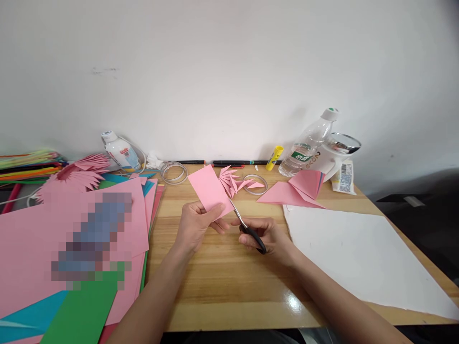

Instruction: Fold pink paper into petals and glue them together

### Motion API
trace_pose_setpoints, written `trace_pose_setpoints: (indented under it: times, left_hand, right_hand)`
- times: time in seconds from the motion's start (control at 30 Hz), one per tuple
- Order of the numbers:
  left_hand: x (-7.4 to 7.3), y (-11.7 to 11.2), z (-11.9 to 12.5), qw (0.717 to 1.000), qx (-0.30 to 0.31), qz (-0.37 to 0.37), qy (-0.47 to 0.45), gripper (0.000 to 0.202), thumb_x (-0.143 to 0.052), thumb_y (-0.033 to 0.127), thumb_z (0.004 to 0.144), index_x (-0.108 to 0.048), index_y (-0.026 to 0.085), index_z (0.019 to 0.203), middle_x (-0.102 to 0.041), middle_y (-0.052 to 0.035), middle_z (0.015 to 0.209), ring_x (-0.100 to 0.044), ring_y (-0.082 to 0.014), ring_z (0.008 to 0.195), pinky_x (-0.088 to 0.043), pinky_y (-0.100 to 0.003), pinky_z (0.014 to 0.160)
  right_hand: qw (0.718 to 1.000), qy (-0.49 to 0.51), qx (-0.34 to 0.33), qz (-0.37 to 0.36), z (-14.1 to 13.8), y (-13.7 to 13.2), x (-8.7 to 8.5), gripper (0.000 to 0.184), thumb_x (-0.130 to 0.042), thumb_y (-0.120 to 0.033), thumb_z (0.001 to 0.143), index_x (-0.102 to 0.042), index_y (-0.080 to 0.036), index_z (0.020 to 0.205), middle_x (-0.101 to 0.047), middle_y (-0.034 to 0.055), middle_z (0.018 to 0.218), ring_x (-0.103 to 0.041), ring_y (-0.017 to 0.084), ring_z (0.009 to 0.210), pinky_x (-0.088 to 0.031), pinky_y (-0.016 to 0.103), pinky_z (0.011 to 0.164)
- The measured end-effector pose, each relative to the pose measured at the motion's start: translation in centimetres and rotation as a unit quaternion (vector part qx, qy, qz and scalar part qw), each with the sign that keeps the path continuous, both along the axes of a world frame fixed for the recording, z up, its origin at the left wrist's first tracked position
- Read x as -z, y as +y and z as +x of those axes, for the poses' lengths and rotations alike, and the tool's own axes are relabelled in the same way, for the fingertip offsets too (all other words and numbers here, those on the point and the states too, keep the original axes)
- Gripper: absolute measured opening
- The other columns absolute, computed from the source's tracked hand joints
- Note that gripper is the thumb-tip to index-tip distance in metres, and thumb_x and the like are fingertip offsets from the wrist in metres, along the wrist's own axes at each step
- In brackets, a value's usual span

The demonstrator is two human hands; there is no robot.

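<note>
My left hand (195, 224) pinches a folded pink paper strip (209, 189) by its lower edge and holds it tilted above the wooden desk (222, 282). In my right hand (267, 237) are black-handled scissors (250, 229), fingers through the loops, with the blades pointing up-left against the strip's right edge. Just behind the strip lie small pink cut and folded paper pieces (234, 182).
A pile of pink, green and blue paper sheets (71, 258) covers the left. A white sheet (358, 258) lies right, with folded pink paper (297, 191) behind it. Along the wall stand a water bottle (308, 143), glue stick (274, 157), white bottle (120, 152), tape rolls (174, 172) and pens.
</note>
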State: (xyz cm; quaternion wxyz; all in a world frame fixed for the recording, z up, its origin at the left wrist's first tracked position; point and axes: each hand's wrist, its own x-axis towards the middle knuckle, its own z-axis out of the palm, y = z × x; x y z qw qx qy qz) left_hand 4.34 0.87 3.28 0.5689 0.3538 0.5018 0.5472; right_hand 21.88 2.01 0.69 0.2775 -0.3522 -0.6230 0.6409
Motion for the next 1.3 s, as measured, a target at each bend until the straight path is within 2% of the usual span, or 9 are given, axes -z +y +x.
trace_pose_setpoints:
  times: [0.17,0.3,0.47,0.7,0.87,1.0,1.2,1.3]
  left_hand:
    - [0.09,-0.08,0.0,1.0,-0.009,-0.011,-0.002,0.02,-0.073,0.027,0.061,-0.064,0.009,0.063,-0.063,-0.0034,0.048,-0.058,-0.0137,0.039,-0.046,-0.02,0.036]
    - [0.34,-0.02,-0.03,1.0,0.024,-0.014,0.003,0.019,-0.072,0.027,0.062,-0.065,0.009,0.063,-0.062,-0.0024,0.048,-0.057,-0.0126,0.039,-0.044,-0.02,0.036]
    - [0.33,-0.06,-0.02,0.999,0.041,-0.018,0.012,0.02,-0.073,0.029,0.062,-0.066,0.01,0.061,-0.062,-0.0027,0.048,-0.057,-0.0125,0.038,-0.041,-0.019,0.033]
    - [0.44,-0.2,0.09,0.998,0.064,-0.027,-0.001,0.024,-0.073,0.032,0.062,-0.07,0.009,0.07,-0.072,-0.0111,0.073,-0.061,-0.0134,0.045,-0.045,-0.02,0.037]
    - [0.46,-0.15,0.05,0.998,0.062,-0.023,0.005,0.024,-0.072,0.031,0.063,-0.07,0.009,0.071,-0.072,-0.0122,0.074,-0.061,-0.0131,0.044,-0.046,-0.019,0.036]
    - [0.5,-0.17,0.02,0.998,0.059,-0.025,0.007,0.022,-0.073,0.03,0.063,-0.068,0.009,0.068,-0.072,-0.0122,0.074,-0.06,-0.0129,0.041,-0.046,-0.02,0.036]
    - [0.63,-0.17,0.05,0.998,0.051,-0.025,0.013,0.022,-0.073,0.031,0.063,-0.067,0.01,0.065,-0.069,-0.0076,0.06,-0.06,-0.0143,0.041,-0.046,-0.021,0.036]
    - [0.67,-0.21,0.06,0.998,0.051,-0.026,0.01,0.023,-0.073,0.031,0.062,-0.067,0.009,0.066,-0.069,-0.0077,0.059,-0.06,-0.0145,0.041,-0.046,-0.021,0.036]
  right_hand:
    - [1.0,0.005,0.001,0.01,-0.12,-0.06,0.02,0.045,-0.066,-0.047,0.068,-0.066,-0.014,0.098,-0.034,-0.0043,0.058,-0.03,0.008,0.053,-0.029,0.022,0.048]
    - [1.0,0.011,0.005,0.006,-0.15,-0.05,0.02,0.045,-0.067,-0.046,0.068,-0.064,-0.014,0.1,-0.035,-0.0032,0.062,-0.031,0.009,0.057,-0.029,0.022,0.05]
    - [0.999,0.048,-0.013,-0.016,-0.09,0.1,0.18,0.047,-0.068,-0.043,0.069,-0.061,-0.015,0.106,-0.043,-0.0016,0.069,-0.037,0.009,0.061,-0.034,0.023,0.057]
    - [0.998,0.057,-0.022,0.0,-0.05,0.15,0.26,0.042,-0.066,-0.043,0.072,-0.061,-0.018,0.105,-0.05,0.0014,0.079,-0.041,0.012,0.07,-0.036,0.024,0.062]
    - [0.999,0.045,-0.011,0.0,-0.04,0.1,0.38,0.043,-0.066,-0.044,0.071,-0.062,-0.017,0.104,-0.047,0.0011,0.074,-0.039,0.012,0.068,-0.036,0.024,0.061]
    - [0.999,0.049,-0.005,0.003,-0.13,0.08,0.28,0.041,-0.067,-0.043,0.071,-0.064,-0.017,0.102,-0.039,-0.0009,0.068,-0.034,0.011,0.064,-0.032,0.022,0.056]
    - [0.999,0.033,0.007,0.01,-0.09,0.08,0.12,0.042,-0.067,-0.045,0.069,-0.065,-0.016,0.1,-0.034,-0.0023,0.063,-0.029,0.01,0.06,-0.026,0.022,0.05]
    - [1.0,0.028,0.009,0.006,0.0,0.1,0.24,0.042,-0.068,-0.044,0.068,-0.066,-0.015,0.099,-0.034,-0.0031,0.061,-0.028,0.009,0.058,-0.024,0.022,0.049]
